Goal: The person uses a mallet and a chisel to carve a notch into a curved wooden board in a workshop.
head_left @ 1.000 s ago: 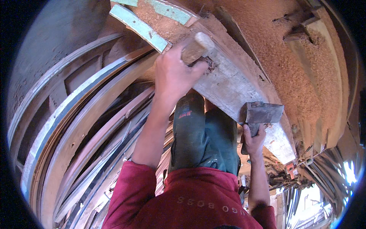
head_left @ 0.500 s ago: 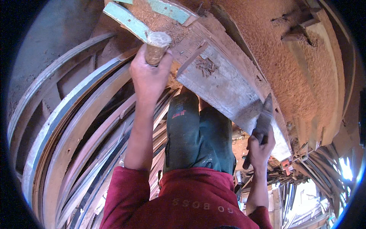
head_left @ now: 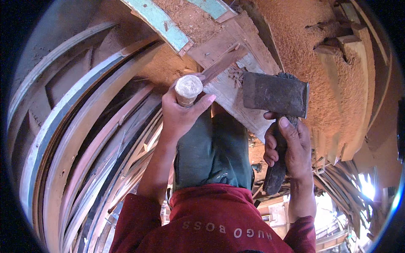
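Observation:
My left hand (head_left: 179,111) is wrapped round the thick wooden handle of a chisel (head_left: 188,87), its pale, battered round end facing up. The chisel's blade is hidden beneath the hand. To the right, my right hand (head_left: 291,145) grips the dark handle of a hammer (head_left: 276,93), whose heavy block-shaped head is raised over the board. Under both tools lies a grey, weathered wooden board (head_left: 230,90) with a raised wooden edge (head_left: 225,63). A few wood chips (head_left: 237,78) lie on it, partly hidden by the hammer head. Hammer and chisel are apart.
Turquoise-painted strips (head_left: 160,23) and sawdust lie beyond the board. Curved planks (head_left: 63,126) stand in rows on the left. A sawdust-covered timber surface (head_left: 295,38) with a notched block (head_left: 352,46) rises at the right. Scrap lengths (head_left: 341,194) are piled at lower right.
My right hand has lifted the hammer up off the board, its head now turned into full view. My left hand has come down and right with the chisel, nearer the board's end.

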{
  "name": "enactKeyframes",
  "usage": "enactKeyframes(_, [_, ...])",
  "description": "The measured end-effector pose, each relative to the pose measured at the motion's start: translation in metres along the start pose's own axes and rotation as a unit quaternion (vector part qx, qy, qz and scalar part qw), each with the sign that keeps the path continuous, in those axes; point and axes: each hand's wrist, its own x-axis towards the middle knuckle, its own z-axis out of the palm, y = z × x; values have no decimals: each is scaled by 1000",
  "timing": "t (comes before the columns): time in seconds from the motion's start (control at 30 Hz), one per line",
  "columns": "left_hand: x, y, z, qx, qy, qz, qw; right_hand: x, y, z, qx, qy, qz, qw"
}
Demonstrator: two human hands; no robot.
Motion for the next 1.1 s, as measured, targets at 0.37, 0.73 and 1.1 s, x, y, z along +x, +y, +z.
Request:
enactKeyframes(0.37, [-6, 2, 8, -89, 32, -37, 995, -17, -14, 57, 117, 105, 68, 985])
enactKeyframes(0.73, [-1, -8, 8, -10, 28, 30, 999, -1, 12, 16, -193, 128, -34, 972])
enactKeyframes(1.1, [1, -14, 2, 67, 30, 97, 993, -15, 26, -11, -513, 13, -235, 826])
